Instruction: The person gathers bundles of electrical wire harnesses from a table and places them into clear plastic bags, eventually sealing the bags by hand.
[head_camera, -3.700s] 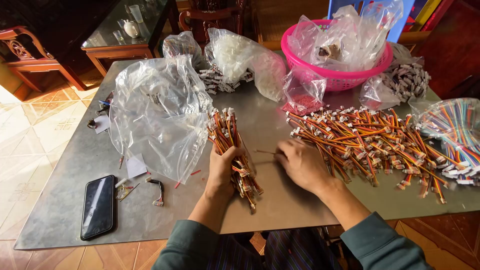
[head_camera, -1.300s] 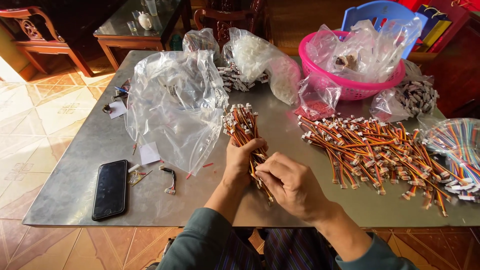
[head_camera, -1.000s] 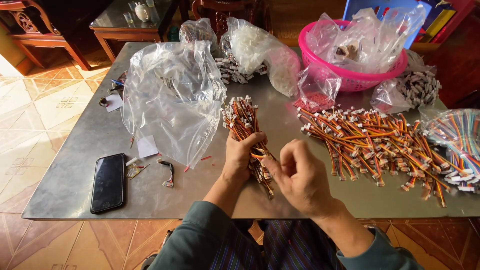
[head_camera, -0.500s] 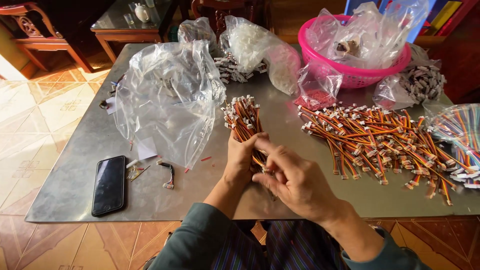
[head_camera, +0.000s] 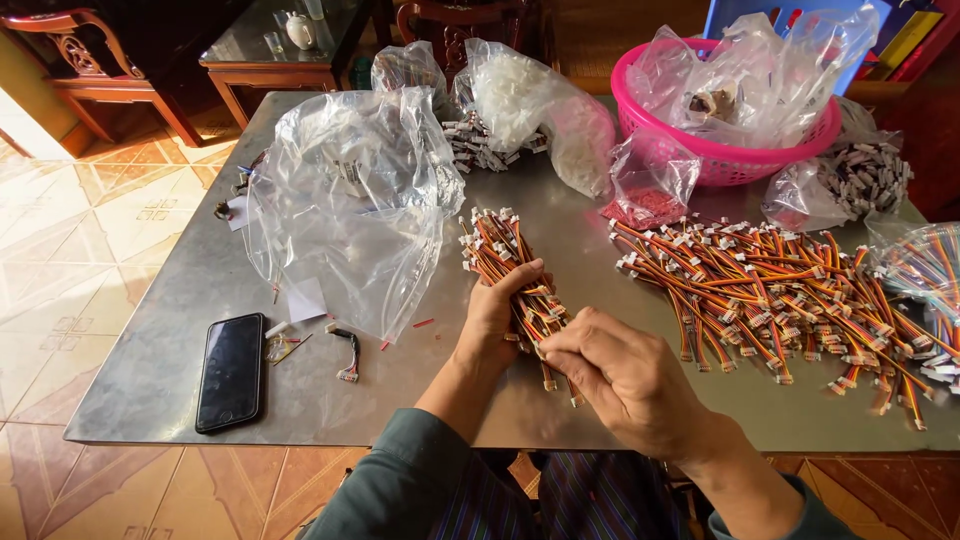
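Observation:
My left hand (head_camera: 497, 317) grips a thick bundle of orange, red and black wire leads with white connectors (head_camera: 497, 246), held over the grey metal table (head_camera: 180, 350). My right hand (head_camera: 618, 378) sits at the near end of the same bundle, fingers pinched on the leads there. To the right lies a wide loose pile of the same wire leads (head_camera: 770, 290), spread across the tabletop and apart from both hands.
A large clear plastic bag (head_camera: 350, 200) lies left of the bundle. A black phone (head_camera: 231, 370) and a short loose lead (head_camera: 348, 355) lie near the front left edge. A pink basket (head_camera: 740, 100) and bags of white connectors (head_camera: 520, 105) stand at the back.
My right hand left the loose pile and came over to the near end of the bundle. The left hand has kept its hold on the bundle throughout.

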